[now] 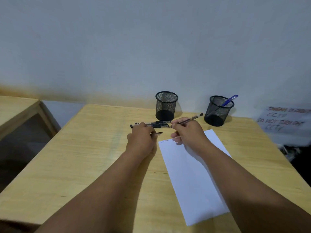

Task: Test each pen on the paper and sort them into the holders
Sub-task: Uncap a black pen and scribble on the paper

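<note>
Now right hand [186,132] grips pen [193,118]; left hand [143,137] pinches cap [159,133].

matt wooden table [87,148], mesh holders [166,105]

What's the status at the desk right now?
Right hand gripping a black pen, off the paper. Left hand holding its cap. Blue pen in right holder. Nothing blocking.
</note>
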